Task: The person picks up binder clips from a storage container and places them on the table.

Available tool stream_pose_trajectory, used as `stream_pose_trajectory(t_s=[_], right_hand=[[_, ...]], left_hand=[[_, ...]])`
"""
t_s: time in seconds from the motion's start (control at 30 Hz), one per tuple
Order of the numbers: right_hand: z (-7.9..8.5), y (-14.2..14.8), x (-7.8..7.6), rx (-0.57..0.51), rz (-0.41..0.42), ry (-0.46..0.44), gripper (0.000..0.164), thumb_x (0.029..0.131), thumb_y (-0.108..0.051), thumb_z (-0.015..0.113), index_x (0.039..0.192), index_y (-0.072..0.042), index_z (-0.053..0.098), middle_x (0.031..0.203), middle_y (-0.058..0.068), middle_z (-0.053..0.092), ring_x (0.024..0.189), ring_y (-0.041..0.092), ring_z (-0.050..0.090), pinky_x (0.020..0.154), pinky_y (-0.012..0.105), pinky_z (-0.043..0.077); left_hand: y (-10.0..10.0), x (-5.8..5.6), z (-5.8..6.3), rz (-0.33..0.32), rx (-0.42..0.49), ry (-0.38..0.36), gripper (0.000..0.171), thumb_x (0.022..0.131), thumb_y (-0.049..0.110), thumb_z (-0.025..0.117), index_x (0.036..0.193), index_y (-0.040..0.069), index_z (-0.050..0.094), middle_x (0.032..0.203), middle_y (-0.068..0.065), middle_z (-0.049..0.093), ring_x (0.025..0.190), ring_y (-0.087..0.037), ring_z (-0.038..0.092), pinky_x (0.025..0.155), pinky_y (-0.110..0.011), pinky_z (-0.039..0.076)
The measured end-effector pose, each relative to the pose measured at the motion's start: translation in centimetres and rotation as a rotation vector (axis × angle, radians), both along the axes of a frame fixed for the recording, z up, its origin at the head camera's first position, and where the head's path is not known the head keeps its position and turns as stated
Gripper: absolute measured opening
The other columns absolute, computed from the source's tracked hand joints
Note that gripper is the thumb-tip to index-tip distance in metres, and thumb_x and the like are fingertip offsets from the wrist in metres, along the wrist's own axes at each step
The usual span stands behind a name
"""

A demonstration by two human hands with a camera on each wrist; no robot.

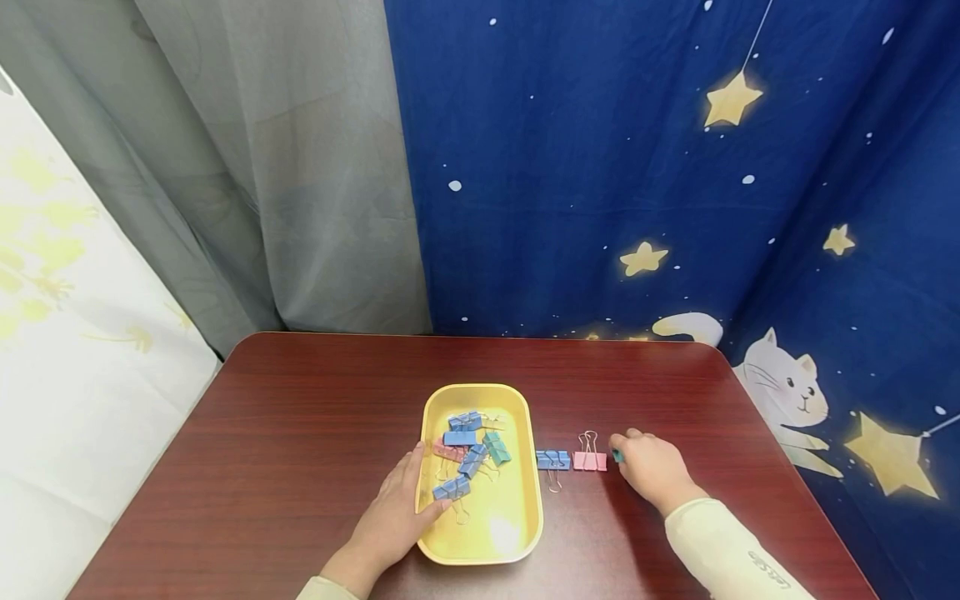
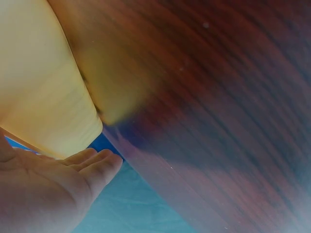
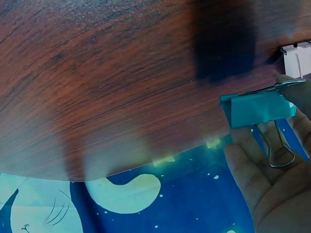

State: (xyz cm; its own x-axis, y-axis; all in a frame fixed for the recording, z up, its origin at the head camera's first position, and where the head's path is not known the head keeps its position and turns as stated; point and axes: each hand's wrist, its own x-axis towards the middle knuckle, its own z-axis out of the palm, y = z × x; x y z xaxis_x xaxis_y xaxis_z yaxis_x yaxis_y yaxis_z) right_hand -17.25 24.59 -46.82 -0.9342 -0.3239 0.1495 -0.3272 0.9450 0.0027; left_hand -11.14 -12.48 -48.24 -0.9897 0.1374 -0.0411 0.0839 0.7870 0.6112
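Note:
A yellow tray (image 1: 498, 533) holds several blue, pink and green binder clips. My left hand (image 1: 392, 510) holds its left wall, the thumb over the rim and the fingers along the outside; the left wrist view shows these fingers (image 2: 99, 167) beside the tray's outer wall (image 2: 53, 92). Right of the tray, a blue binder clip (image 1: 552, 460) and a pink binder clip (image 1: 590, 462) lie side by side on the table. Just right of the pink one, my right hand (image 1: 654, 468) pinches a green binder clip (image 3: 260, 109), mostly hidden by the hand in the head view.
The dark red wooden table (image 1: 322, 425) runs back to a grey curtain (image 1: 337, 167) and a blue star-patterned curtain (image 1: 562, 167). A white cloth (image 1: 75, 358) with yellow print hangs at the left.

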Motion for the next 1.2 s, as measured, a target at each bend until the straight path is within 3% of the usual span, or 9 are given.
stream_pose_trajectory(t_s=[1.2], right_hand=[[-1.2, -0.1, 0.0, 0.038, 0.032, 0.028, 0.019, 0.069, 0.001, 0.071, 0.079, -0.013, 0.062, 0.069, 0.004, 0.053, 0.062, 0.028, 0.057, 0.053, 0.042, 0.051]], left_hand=[[0.0, 0.0, 0.1, -0.009, -0.009, 0.004, 0.088, 0.086, 0.041, 0.070, 0.152, 0.004, 0.024, 0.150, -0.024, 0.034, 0.137, -0.041, 0.033, 0.108, -0.056, 0.032]])
